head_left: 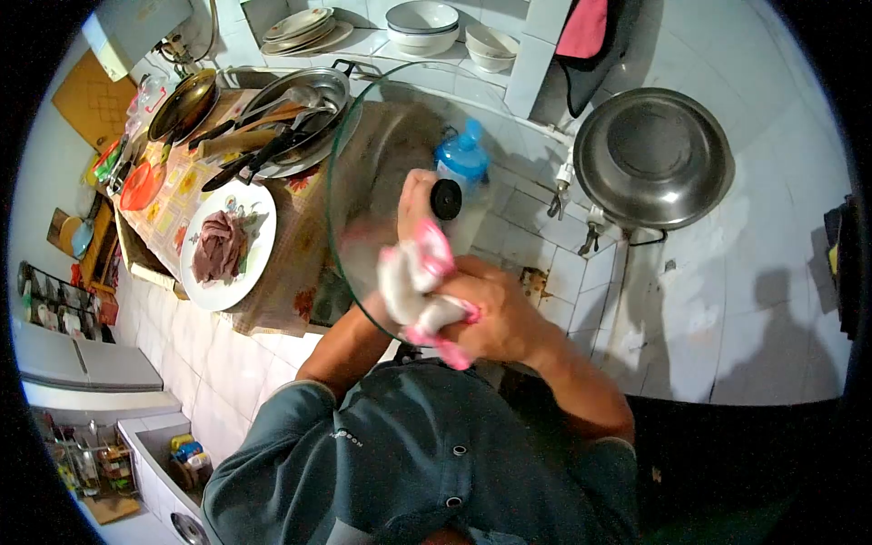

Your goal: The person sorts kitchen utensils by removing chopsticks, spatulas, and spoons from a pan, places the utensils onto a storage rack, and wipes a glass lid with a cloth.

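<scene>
A large round clear glass lid [386, 127] with a black knob [445, 199] is held up in front of me, tilted. My left hand [416, 202] supports the lid, its fingers bent near the knob and partly seen through the glass. My right hand [495, 312] is closed around a pink and white cloth [413, 282], which is bunched and blurred by motion against the lower part of the lid. The cloth hides part of my left wrist.
Left, a patterned tablecloth [263, 304] carries a white plate [259, 263] with a brownish-purple cloth [218, 247], and pans with utensils. Behind the lid stands a blue bottle [463, 159]. A dark wok [654, 159] hangs right, near taps [563, 177]. Bowls [422, 41] sit on a shelf.
</scene>
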`<act>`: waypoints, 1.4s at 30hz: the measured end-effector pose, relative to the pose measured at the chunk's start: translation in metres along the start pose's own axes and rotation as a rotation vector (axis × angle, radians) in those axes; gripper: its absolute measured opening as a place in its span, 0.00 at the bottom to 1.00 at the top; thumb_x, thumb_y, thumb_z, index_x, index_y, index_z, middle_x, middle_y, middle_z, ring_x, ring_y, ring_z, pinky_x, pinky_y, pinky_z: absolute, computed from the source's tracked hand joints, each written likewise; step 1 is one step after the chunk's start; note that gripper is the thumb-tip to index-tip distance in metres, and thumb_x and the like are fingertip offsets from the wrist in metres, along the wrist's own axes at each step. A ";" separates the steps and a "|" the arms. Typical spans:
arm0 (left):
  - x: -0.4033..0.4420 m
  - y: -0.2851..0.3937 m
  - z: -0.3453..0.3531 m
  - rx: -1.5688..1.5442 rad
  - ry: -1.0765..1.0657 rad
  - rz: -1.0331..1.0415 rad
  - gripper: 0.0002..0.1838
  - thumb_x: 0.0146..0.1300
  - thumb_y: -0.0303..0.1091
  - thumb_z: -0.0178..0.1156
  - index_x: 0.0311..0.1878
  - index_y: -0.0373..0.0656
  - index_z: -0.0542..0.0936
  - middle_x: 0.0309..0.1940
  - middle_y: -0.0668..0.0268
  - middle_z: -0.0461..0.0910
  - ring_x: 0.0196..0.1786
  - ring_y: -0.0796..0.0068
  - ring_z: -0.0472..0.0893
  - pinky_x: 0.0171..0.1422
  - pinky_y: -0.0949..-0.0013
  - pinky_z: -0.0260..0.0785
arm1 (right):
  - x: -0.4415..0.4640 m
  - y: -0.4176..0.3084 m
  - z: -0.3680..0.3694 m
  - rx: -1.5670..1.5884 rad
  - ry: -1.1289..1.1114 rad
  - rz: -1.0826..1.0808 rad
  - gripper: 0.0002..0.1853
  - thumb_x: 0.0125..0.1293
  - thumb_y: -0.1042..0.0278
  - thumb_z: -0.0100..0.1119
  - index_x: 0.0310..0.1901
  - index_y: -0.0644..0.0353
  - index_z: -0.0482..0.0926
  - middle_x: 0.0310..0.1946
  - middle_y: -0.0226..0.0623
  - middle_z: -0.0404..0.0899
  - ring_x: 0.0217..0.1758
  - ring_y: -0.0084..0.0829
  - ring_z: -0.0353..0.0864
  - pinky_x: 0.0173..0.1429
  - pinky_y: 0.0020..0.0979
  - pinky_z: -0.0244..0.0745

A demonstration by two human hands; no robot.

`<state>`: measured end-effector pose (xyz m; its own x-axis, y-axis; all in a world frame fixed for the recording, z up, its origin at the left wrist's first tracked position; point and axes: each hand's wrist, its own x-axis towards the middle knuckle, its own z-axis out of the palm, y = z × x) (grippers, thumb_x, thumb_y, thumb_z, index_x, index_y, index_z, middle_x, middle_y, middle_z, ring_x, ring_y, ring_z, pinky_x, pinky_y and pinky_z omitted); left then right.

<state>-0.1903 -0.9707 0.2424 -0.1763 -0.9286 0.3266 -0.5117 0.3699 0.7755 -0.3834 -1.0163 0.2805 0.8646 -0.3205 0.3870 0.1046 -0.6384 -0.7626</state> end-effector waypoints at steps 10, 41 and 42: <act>0.048 -0.024 0.036 -0.313 0.936 -0.163 0.06 0.58 0.33 0.52 0.36 0.43 0.70 0.30 0.66 0.68 0.34 0.74 0.70 0.37 0.72 0.64 | 0.008 -0.009 -0.016 -0.285 0.113 -0.061 0.20 0.46 0.60 0.70 0.40 0.60 0.79 0.40 0.41 0.76 0.43 0.44 0.77 0.46 0.39 0.74; 0.065 -0.025 0.037 -0.604 0.963 0.039 0.12 0.68 0.47 0.46 0.36 0.49 0.69 0.25 0.71 0.70 0.20 0.82 0.66 0.20 0.77 0.58 | 0.008 -0.028 -0.064 -0.507 0.151 -0.026 0.23 0.43 0.73 0.66 0.46 0.54 0.79 0.30 0.36 0.71 0.34 0.39 0.74 0.37 0.38 0.72; 0.068 -0.024 0.039 -0.243 1.017 0.068 0.13 0.68 0.47 0.46 0.35 0.49 0.69 0.24 0.70 0.70 0.19 0.81 0.65 0.19 0.77 0.56 | 0.012 -0.030 -0.052 -0.499 0.069 -0.089 0.25 0.43 0.72 0.65 0.49 0.52 0.78 0.31 0.35 0.70 0.35 0.39 0.74 0.37 0.38 0.72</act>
<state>-0.2227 -1.0441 0.2252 0.6492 -0.4842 0.5866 -0.3244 0.5213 0.7893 -0.4014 -1.0374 0.3356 0.8266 -0.2845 0.4856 -0.0854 -0.9163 -0.3914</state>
